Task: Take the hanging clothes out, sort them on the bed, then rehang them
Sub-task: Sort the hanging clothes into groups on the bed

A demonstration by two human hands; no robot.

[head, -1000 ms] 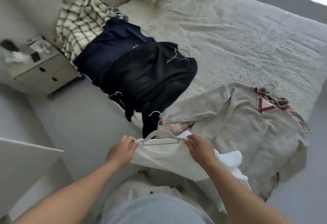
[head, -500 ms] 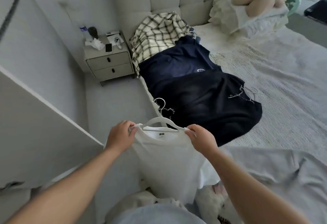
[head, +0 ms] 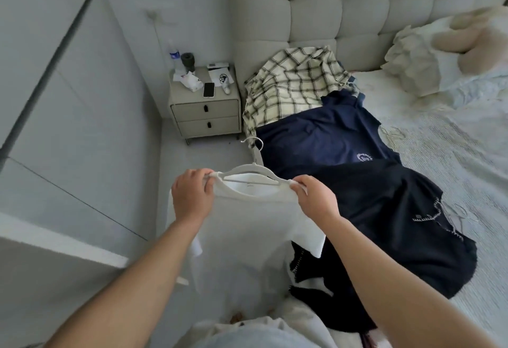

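Lower hem of the white t-shirt (head: 247, 237) is cut off by the person's body at the bottom edge. Left hand (head: 191, 196) and right hand (head: 316, 199) each curl their fingers round a shoulder end of the white hanger (head: 251, 173), shirt hanging plain, unwrinkled, beside the bed (head: 439, 141). Beyond: black garment (head: 398, 224), navy t-shirt (head: 324, 138), plaid shirt (head: 291, 83), part-covered. Nightstand (head: 204, 111) clutter unclear.

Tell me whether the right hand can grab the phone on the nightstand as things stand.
Probably not: the right hand grips the white shirt on its hanger, and the phone lies well beyond, on the other side.
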